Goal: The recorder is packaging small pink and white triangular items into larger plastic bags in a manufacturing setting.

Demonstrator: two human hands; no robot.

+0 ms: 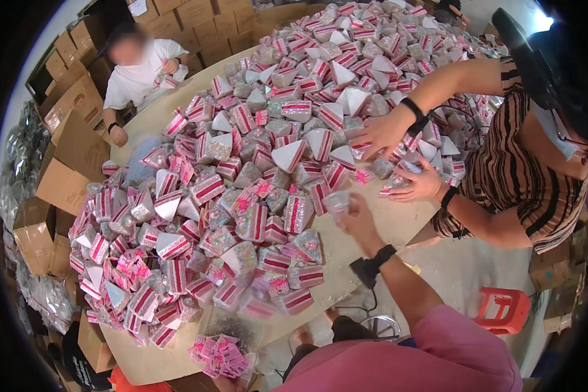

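Note:
My right hand point(355, 220), with a black band at the wrist, is closed on a small clear, whitish packet point(338, 202) over the bare tabletop, just right of the heap. At the lower edge, my left hand point(227, 384) shows only in part, below a bunch of pink printed cards point(219, 356) that it appears to grip. Clear plastic point(232, 330) lies around and above the cards; I cannot tell whether it encloses them. Many wedge-shaped, cake-slice packages point(251, 222) in pink, white and glitter are piled across the table.
A co-worker's hands point(415, 183) work in the pile at right. Another person point(140, 72) sits at the far left, holding a package. Cardboard boxes point(72, 163) line the left side. A red stool point(503, 310) stands on the floor at right. The table's near edge point(294, 326) runs diagonally before me.

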